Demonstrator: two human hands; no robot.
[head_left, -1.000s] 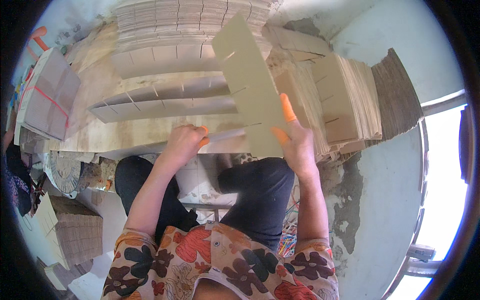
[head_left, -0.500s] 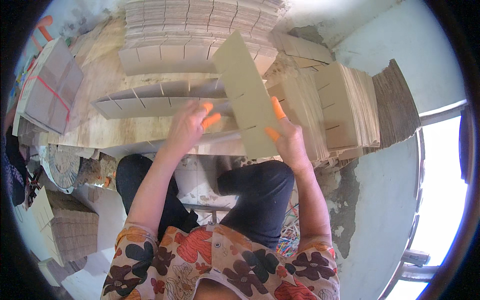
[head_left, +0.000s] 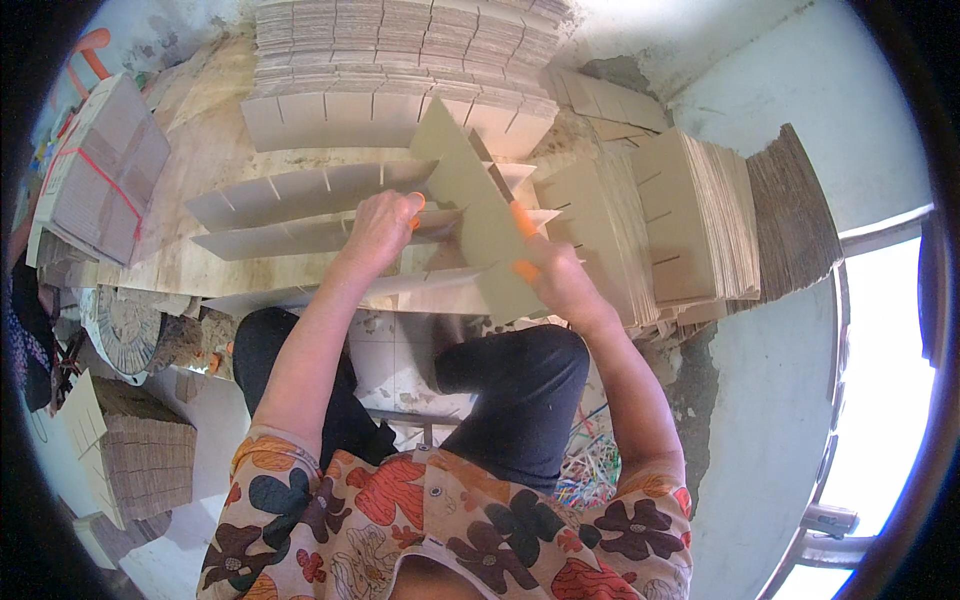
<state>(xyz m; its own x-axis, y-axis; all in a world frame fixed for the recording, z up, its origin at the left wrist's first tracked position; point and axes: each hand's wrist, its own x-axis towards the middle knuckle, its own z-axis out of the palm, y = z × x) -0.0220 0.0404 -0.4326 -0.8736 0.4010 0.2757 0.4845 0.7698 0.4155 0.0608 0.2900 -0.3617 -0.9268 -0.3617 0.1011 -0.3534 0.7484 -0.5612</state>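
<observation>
Across the wooden table (head_left: 195, 160), three slotted cardboard strips stand on edge, roughly parallel: a far strip (head_left: 280, 195), a middle strip (head_left: 285, 240) and a near strip (head_left: 265, 301); crossing them at their right-hand part is a slanted cardboard panel (head_left: 465, 220), the ends of the far and middle strips showing beyond it. The right hand (head_left: 562, 280) holds the panel by its right edge, thumb and forefinger narrow upon it, both in orange finger covers (head_left: 522, 218); the left hand (head_left: 380, 235), similarly covered, pinches the middle strip just left of the panel; at right stands a stack of slotted sheets (head_left: 690, 215); at left, a bundle with red cord (head_left: 105, 165).
</observation>
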